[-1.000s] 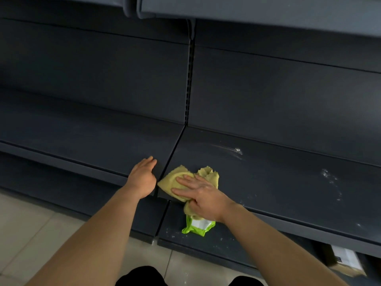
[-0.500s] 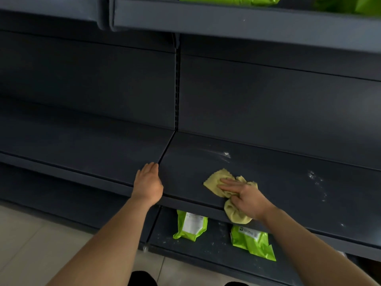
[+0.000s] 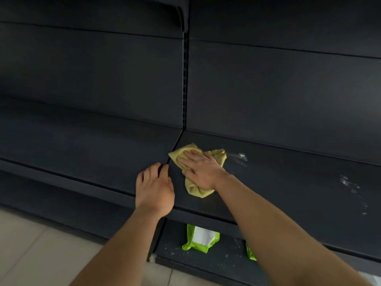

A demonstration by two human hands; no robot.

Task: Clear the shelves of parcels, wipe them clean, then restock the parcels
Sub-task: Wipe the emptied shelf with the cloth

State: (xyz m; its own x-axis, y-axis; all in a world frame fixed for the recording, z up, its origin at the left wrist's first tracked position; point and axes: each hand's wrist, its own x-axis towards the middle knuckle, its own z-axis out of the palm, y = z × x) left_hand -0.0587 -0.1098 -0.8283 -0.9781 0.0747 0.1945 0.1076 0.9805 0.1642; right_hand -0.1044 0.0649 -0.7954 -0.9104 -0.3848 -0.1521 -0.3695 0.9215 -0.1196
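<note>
Dark grey metal shelving fills the view in two bays set side by side, parted by one slotted upright post (image 3: 185, 79) whose line carries forward as a narrow seam between the shelf boards. One yellow cloth (image 3: 182, 152) lies on the right shelf (image 3: 288, 182), its left corner just beside that seam and its rear edge a little short of the back panel. The right hand (image 3: 201, 171) lies flat on it, fingers straight and spread, pointing left and pressing the cloth to the board. A bunched tail of the cloth shows below the wrist, near the shelf's front lip but not over it. The left hand (image 3: 154, 189) rests on the front part of the left shelf (image 3: 82, 149), fingers relaxed and lightly bent, holding nothing, with the fingertips at the seam and near the cloth's corner.

Right of the cloth the board runs wide to the frame edge and carries two patches of white marks: one (image 3: 241, 156) just beside the cloth's right edge, the other (image 3: 350, 184) well apart, farther right. Beneath, on the bottom shelf (image 3: 175, 263), two green-and-white parcels can be counted. One (image 3: 201, 237) lies in plain sight under the front lip; the other (image 3: 250, 253) shows only a green corner past the right forearm. White specks dot the board around them. Pale floor tiles (image 3: 31, 254) meet the shelving's base at lower left.
</note>
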